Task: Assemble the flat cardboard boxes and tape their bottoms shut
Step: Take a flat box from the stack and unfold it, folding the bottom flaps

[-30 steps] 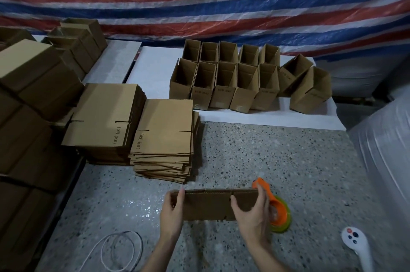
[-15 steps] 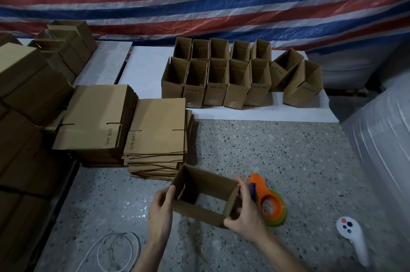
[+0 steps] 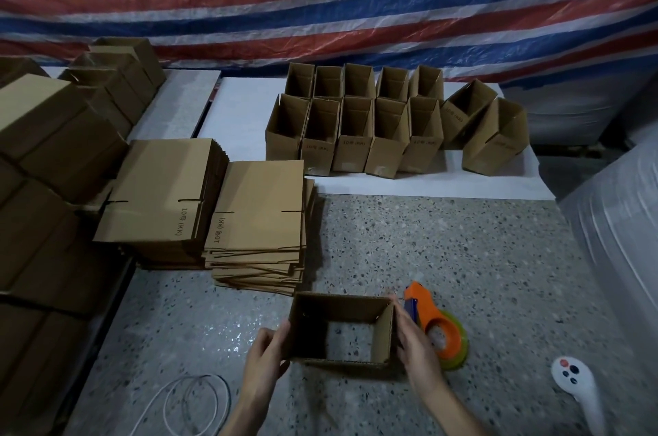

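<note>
A small cardboard box [image 3: 309, 325] stands squared open on the speckled floor, and I see the floor through it. My left hand [image 3: 265, 352] grips its left wall. My right hand [image 3: 414, 346] grips its right wall. An orange tape dispenser [image 3: 439, 325] with a green-edged roll lies just right of my right hand. Two stacks of flat boxes [image 3: 260, 208] sit behind the open box. Several assembled boxes [image 3: 356, 129] stand in rows on a white sheet [image 3: 242, 122] further back.
Large brown cartons [image 3: 46, 165] are piled along the left. A white cable coil [image 3: 192, 403] lies at the lower left. A white controller [image 3: 576, 389] lies at the lower right. A plastic-wrapped bundle [image 3: 619, 232] fills the right side. A striped tarp [image 3: 320, 1] hangs behind.
The box went from a flattened piece held on edge to a skewed tube, and now it is squared open. Both hands have stayed on its two sides.
</note>
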`<state>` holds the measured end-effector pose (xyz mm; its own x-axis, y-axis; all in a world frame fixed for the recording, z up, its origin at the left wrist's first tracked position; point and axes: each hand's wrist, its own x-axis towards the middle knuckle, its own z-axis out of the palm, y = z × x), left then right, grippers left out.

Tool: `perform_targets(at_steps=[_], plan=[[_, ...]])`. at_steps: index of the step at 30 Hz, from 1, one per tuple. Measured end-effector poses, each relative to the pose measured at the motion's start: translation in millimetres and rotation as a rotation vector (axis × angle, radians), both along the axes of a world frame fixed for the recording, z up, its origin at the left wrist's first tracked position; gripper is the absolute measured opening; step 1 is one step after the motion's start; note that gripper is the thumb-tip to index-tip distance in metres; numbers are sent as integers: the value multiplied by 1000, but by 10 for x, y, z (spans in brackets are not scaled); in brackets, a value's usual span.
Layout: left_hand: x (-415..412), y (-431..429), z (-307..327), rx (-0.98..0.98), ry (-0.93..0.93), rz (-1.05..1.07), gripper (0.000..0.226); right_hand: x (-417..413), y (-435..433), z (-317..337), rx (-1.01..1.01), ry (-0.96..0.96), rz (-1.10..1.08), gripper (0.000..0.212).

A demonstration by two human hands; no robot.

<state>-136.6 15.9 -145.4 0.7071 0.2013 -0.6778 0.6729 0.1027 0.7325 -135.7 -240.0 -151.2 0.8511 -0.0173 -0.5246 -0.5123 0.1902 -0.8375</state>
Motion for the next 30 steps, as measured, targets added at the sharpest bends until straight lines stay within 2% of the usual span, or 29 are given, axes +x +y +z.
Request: perform_targets(at_steps=[4,9,13,18,20,23,30], plan=[[3,-9,-18,-66,59,69,38,18,44,-23,-47,-11,67,37],[-46,-76,-76,-205,179,95,29,70,41,-35,-11,8,40,37],[-114,42,-142,-243,168,108,29,98,29,-28,-19,20,45,34],[-122,161,-170,-226,116,-20,33,170,-24,-14,-64,143,84,32],[-122,182,-161,-197,105,-99,38,176,17,-6,-127,187,137,42],[-107,192,-152,-166,99,-147,42,214,134,8,-307,209,196,71],[-75,199,-116,-237,81,-195,40,405,43,-2,-348,267,291,88]])
